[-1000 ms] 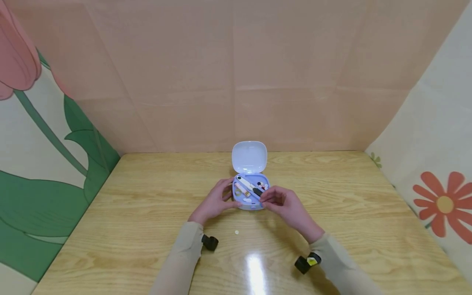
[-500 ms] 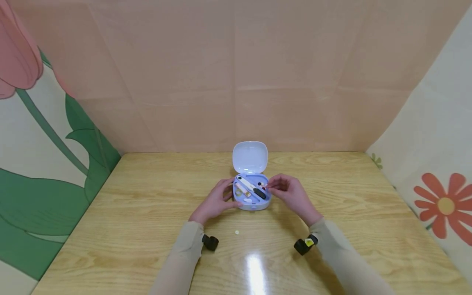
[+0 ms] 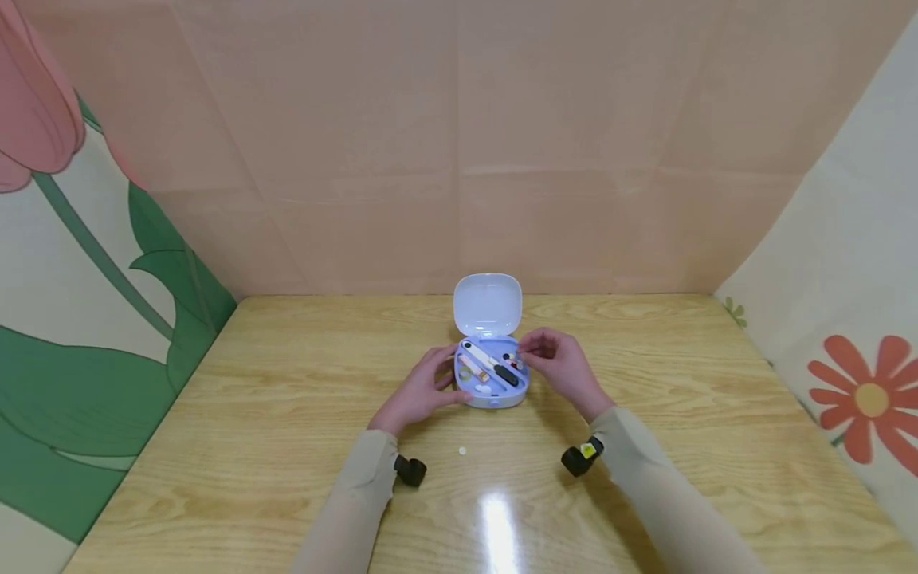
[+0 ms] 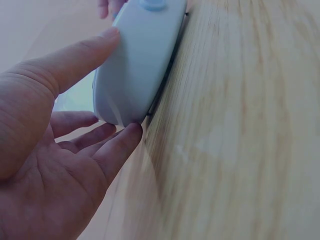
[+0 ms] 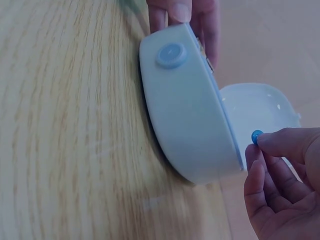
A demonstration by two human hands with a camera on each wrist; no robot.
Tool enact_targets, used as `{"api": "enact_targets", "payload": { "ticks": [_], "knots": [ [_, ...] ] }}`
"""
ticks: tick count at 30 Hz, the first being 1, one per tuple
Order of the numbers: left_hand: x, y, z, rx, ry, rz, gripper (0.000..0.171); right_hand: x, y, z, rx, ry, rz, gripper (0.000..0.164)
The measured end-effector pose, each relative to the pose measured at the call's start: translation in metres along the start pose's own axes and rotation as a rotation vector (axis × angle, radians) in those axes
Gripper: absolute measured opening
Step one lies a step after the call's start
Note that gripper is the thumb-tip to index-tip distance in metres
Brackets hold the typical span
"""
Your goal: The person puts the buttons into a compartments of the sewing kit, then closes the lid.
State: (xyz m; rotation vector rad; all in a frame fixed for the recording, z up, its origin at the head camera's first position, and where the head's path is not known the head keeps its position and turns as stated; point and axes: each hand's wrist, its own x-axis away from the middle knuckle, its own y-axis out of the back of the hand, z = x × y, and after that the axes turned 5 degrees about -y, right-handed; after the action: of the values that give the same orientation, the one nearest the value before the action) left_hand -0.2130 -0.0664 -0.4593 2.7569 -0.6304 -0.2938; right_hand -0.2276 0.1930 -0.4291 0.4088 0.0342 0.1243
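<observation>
A lavender plastic case [image 3: 493,401] stands on the table with its pale lid [image 3: 488,304] raised behind it. My left hand [image 3: 418,391] grips the case's left side, thumb on the front wall and fingertips at the side. My right hand [image 3: 562,367] is at the right rim, pinching a small glossy blue round piece [image 5: 256,136] between thumb and fingertips. In the case lie a white stick-shaped tool with a black end [image 3: 505,375], a pinkish strip [image 3: 473,367], and several small dark and white round pieces [image 3: 508,358] in the right compartment.
A small pale disc [image 3: 462,451] lies on the wooden table [image 3: 287,446] in front of the case. A pink-beige backdrop [image 3: 344,159] rises behind the table's far edge. Flower-patterned sheets flank both sides.
My right hand has moved from the front right corner of the case up and back to its right rim, uncovering the tool's black end. My left hand has kept its hold.
</observation>
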Motion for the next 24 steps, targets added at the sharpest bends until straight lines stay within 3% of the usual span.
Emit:
{"api": "enact_targets", "payload": {
  "ticks": [24],
  "knots": [
    [-0.001,0.001,0.002,0.003,-0.004,0.008,0.085,-0.013,-0.01,-0.006,-0.006,0.001,-0.026,0.018]
  ]
}}
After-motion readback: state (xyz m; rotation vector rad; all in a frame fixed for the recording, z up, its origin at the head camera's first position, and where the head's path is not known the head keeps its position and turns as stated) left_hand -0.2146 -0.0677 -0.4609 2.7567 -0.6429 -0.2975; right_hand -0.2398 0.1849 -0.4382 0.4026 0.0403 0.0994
